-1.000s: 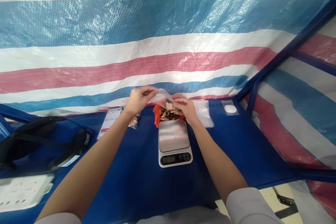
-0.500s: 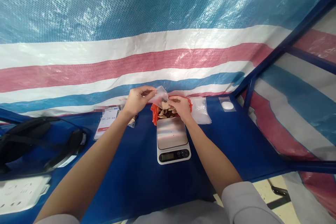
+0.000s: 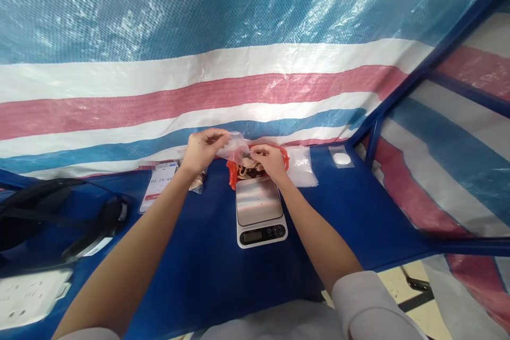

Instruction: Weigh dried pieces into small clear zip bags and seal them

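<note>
My left hand pinches one end of a small clear plastic bag, held above a red plastic bag. At the other end of the clear bag, the fingertips of my right hand are closed on its edge. Pale and dark slices that look like dried mushrooms lie inside the red bag, partly covered by my right hand. Just in front of the red bag is a white kitchen scale with a bare steel plate. Its display cannot be read.
Clear bags lie right of the red bag. Farther right is a white round object in a clear packet. On the left are a filled clear bag, a phone showing a timer, a black strapped headset and a white power strip.
Both hands and the clear bag shift slightly left in view, as does the whole scene. The clear bag tilts lower towards my right fingers.
</note>
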`<control>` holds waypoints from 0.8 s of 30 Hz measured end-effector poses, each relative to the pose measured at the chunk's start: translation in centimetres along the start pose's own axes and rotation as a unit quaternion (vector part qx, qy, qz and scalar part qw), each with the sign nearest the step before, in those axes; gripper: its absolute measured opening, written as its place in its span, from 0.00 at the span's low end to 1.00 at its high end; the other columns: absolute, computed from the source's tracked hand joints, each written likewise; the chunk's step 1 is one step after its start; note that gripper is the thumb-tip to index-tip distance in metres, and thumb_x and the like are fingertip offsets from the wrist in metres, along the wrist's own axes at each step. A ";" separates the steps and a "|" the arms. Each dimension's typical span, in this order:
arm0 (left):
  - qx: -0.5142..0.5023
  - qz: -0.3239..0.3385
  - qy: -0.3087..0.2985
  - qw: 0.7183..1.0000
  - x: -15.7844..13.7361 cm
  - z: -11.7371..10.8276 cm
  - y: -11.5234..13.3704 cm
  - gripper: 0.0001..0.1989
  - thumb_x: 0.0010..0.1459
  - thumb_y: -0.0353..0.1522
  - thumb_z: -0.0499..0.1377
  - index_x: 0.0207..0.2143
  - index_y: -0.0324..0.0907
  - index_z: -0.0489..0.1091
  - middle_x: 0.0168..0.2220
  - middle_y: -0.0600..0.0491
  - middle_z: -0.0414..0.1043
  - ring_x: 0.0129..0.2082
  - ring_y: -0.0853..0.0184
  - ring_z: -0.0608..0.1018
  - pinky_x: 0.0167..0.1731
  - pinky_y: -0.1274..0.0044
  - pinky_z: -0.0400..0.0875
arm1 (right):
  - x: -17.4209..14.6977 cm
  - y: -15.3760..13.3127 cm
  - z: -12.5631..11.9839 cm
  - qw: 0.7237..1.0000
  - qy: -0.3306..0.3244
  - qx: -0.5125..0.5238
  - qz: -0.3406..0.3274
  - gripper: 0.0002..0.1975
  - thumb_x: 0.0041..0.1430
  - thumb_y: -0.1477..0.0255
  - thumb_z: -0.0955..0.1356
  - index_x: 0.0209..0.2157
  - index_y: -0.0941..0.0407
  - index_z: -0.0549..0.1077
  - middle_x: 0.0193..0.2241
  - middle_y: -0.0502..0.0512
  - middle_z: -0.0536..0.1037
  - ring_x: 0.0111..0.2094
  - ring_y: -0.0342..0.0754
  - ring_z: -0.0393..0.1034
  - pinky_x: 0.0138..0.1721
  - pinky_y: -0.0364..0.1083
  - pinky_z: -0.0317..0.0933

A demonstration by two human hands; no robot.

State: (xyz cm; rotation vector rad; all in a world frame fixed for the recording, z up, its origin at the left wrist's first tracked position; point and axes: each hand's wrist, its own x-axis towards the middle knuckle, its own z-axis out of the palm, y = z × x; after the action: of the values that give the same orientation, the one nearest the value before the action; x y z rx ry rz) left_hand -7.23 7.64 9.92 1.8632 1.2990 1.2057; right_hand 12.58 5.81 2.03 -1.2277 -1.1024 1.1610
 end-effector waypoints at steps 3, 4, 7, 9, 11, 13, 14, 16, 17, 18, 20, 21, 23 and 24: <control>-0.006 -0.002 0.006 1.000 0.0 0.1 0.2 0.15 0.53 0.44 0.65 0.34 0.41 0.79 0.32 0.49 0.81 0.32 0.63 0.79 0.36 0.73 0.73 | -0.1 -0.2 -0.2 0.998 0.011 0.052 0.040 0.14 0.46 0.63 0.74 0.36 0.54 0.81 0.27 0.50 0.81 0.26 0.47 0.75 0.23 0.43 0.69; -0.009 -0.001 0.009 1.000 0.0 0.1 0.2 0.15 0.53 0.44 0.65 0.34 0.41 0.79 0.32 0.49 0.81 0.32 0.63 0.79 0.36 0.73 0.73 | -0.1 -0.2 -0.2 0.997 0.014 0.066 0.045 0.16 0.46 0.62 0.75 0.36 0.54 0.81 0.27 0.50 0.81 0.27 0.47 0.76 0.24 0.43 0.70; -0.021 0.003 0.022 1.000 0.1 0.2 0.1 0.16 0.53 0.45 0.65 0.33 0.41 0.79 0.30 0.50 0.80 0.31 0.64 0.79 0.35 0.73 0.74 | 0.1 -0.3 -0.2 0.993 0.030 0.108 0.037 0.18 0.42 0.61 0.77 0.36 0.55 0.81 0.31 0.52 0.83 0.32 0.49 0.78 0.28 0.43 0.71; -0.025 0.005 0.035 0.999 0.2 0.2 0.0 0.16 0.53 0.45 0.65 0.33 0.41 0.79 0.29 0.51 0.80 0.30 0.65 0.79 0.34 0.74 0.74 | 0.2 -0.3 -0.1 0.989 0.039 0.137 0.036 0.19 0.40 0.61 0.78 0.35 0.55 0.80 0.32 0.53 0.83 0.34 0.50 0.79 0.28 0.43 0.71; -0.034 0.004 0.048 0.998 0.2 0.1 -0.1 0.15 0.53 0.44 0.66 0.33 0.41 0.79 0.28 0.51 0.79 0.29 0.66 0.78 0.34 0.74 0.74 | 0.2 -0.4 0.0 0.986 0.037 0.157 0.044 0.20 0.39 0.61 0.78 0.36 0.56 0.79 0.31 0.52 0.83 0.33 0.51 0.80 0.26 0.42 0.71; -0.056 0.000 0.058 0.997 0.0 0.1 -0.2 0.15 0.53 0.43 0.66 0.32 0.40 0.79 0.28 0.51 0.79 0.28 0.66 0.78 0.33 0.75 0.74 | 0.2 -0.5 0.0 0.985 0.031 0.161 0.043 0.21 0.39 0.61 0.78 0.36 0.56 0.79 0.31 0.52 0.83 0.33 0.51 0.80 0.24 0.42 0.71; -0.070 -0.005 0.061 0.996 -0.1 0.1 -0.3 0.15 0.53 0.43 0.67 0.32 0.40 0.79 0.29 0.50 0.80 0.28 0.67 0.79 0.33 0.75 0.74 | 0.2 -0.5 -0.1 0.986 0.032 0.158 0.037 0.22 0.40 0.60 0.78 0.37 0.56 0.79 0.32 0.53 0.83 0.34 0.52 0.81 0.25 0.43 0.71; -0.097 -0.020 0.069 0.993 -0.6 0.1 -0.6 0.16 0.53 0.44 0.67 0.33 0.40 0.78 0.31 0.49 0.81 0.28 0.67 0.79 0.33 0.75 0.75 | 0.1 -0.6 -0.3 0.988 0.040 0.146 0.022 0.23 0.41 0.59 0.77 0.39 0.56 0.79 0.35 0.54 0.84 0.36 0.52 0.81 0.27 0.43 0.73; -0.108 -0.028 0.071 0.991 -0.9 0.1 -0.7 0.17 0.53 0.45 0.67 0.34 0.40 0.78 0.32 0.49 0.81 0.28 0.67 0.79 0.33 0.75 0.75 | 0.0 -0.5 -0.4 0.990 0.043 0.137 0.016 0.24 0.42 0.59 0.77 0.40 0.56 0.79 0.37 0.54 0.84 0.37 0.52 0.81 0.28 0.43 0.74; -0.119 -0.036 0.071 0.990 -1.3 0.2 -0.8 0.18 0.53 0.46 0.68 0.34 0.40 0.78 0.33 0.49 0.81 0.29 0.66 0.80 0.34 0.74 0.75 | 0.0 -0.5 -0.6 0.991 0.045 0.128 0.012 0.24 0.43 0.58 0.77 0.41 0.56 0.79 0.38 0.55 0.84 0.37 0.51 0.81 0.29 0.44 0.74; -0.139 -0.052 0.063 0.987 -2.0 0.2 -1.0 0.21 0.51 0.49 0.68 0.35 0.39 0.78 0.33 0.48 0.82 0.30 0.65 0.80 0.36 0.74 0.76 | -0.3 -0.5 -0.9 0.993 0.041 0.111 0.005 0.24 0.44 0.58 0.76 0.42 0.56 0.79 0.39 0.55 0.84 0.38 0.51 0.81 0.31 0.44 0.75; -0.145 -0.057 0.056 0.986 -2.4 0.2 -1.1 0.22 0.51 0.50 0.68 0.36 0.40 0.78 0.33 0.48 0.82 0.30 0.65 0.81 0.36 0.73 0.76 | -0.5 -0.6 -1.1 0.994 0.035 0.103 0.002 0.24 0.44 0.58 0.76 0.41 0.56 0.79 0.38 0.55 0.84 0.37 0.51 0.81 0.32 0.44 0.75; -0.138 -0.063 0.030 0.988 -3.2 0.2 -1.1 0.23 0.50 0.50 0.69 0.36 0.40 0.79 0.33 0.48 0.82 0.31 0.64 0.80 0.37 0.74 0.75 | -1.2 -0.8 -1.4 0.996 0.021 0.082 -0.003 0.23 0.44 0.58 0.77 0.40 0.57 0.80 0.34 0.55 0.84 0.35 0.51 0.81 0.32 0.45 0.74; -0.127 -0.062 0.017 0.990 -3.6 0.2 -1.2 0.22 0.50 0.50 0.69 0.36 0.40 0.79 0.33 0.48 0.82 0.31 0.64 0.80 0.36 0.74 0.75 | -1.6 -0.9 -1.6 0.997 0.014 0.070 -0.006 0.22 0.44 0.58 0.77 0.40 0.57 0.81 0.32 0.55 0.84 0.34 0.51 0.80 0.32 0.45 0.74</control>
State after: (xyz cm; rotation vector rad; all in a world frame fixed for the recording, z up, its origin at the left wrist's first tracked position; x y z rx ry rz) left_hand -7.96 4.74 7.56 1.5648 1.1987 1.2773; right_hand 14.10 4.11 2.90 -1.1242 -0.9883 1.1891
